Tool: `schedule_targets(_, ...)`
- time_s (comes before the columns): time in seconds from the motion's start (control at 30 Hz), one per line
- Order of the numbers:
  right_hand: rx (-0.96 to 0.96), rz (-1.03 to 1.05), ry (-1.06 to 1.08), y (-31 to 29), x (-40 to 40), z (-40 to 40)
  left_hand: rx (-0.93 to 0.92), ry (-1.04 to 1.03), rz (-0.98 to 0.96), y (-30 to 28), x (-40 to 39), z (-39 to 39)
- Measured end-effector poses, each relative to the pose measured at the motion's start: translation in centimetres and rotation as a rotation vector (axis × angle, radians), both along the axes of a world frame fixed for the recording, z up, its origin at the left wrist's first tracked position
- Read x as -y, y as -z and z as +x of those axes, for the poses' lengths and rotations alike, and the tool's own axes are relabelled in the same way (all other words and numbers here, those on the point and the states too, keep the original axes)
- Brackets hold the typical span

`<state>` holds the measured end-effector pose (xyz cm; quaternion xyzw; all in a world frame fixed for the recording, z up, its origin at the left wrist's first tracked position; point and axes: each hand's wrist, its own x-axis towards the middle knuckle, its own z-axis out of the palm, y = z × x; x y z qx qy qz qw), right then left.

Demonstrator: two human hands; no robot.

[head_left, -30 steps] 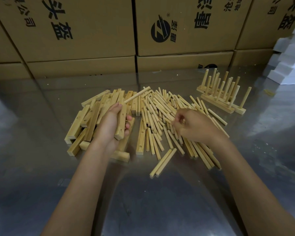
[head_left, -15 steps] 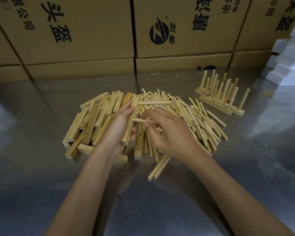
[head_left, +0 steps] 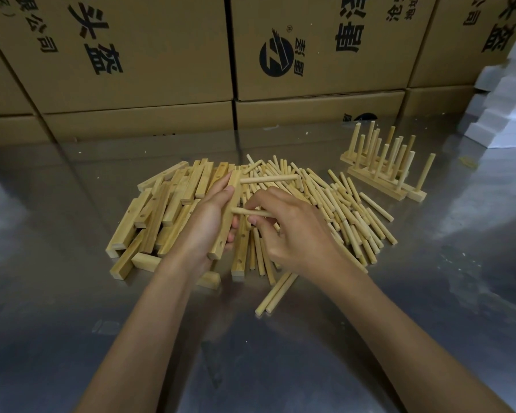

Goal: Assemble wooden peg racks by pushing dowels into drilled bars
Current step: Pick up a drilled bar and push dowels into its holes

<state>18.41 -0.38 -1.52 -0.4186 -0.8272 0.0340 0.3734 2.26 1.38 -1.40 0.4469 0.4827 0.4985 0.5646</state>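
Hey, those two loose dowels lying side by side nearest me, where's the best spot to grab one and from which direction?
Probably pinch the right-hand one of the pair of dowels at mid-length, fingers coming from above and the right. They lie flat on the metal table, touching along their length, so only that outer side and the top are free.

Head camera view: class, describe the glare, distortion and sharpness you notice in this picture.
Head view: pale glare patches streak the shiny grey metal table, strongest at right; wide-angle distortion tilts the brown cardboard boxes outward; the hands, the loose pale wooden dowels and the finished peg racks look sharp; the white foam blocks are overexposed.
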Motion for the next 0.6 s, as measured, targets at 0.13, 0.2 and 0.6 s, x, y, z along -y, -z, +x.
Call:
schedule_targets(0.13,0.036,-0.023,0.008,-0.2,0.1,0.1,-0.089,-0.007,0.022,-0.1,0.4,0.5)
schedule_targets(0.2,0.066,-0.037,0.019,-0.4,0.1,0.2,-0.129,-0.004,0.027,-0.1,0.6,0.6)
schedule_targets(0.6,-0.422,-0.643,0.004,-1.0,-0.1,0.5,-0.284,0.051,0.174,0.6,0.8,1.5)
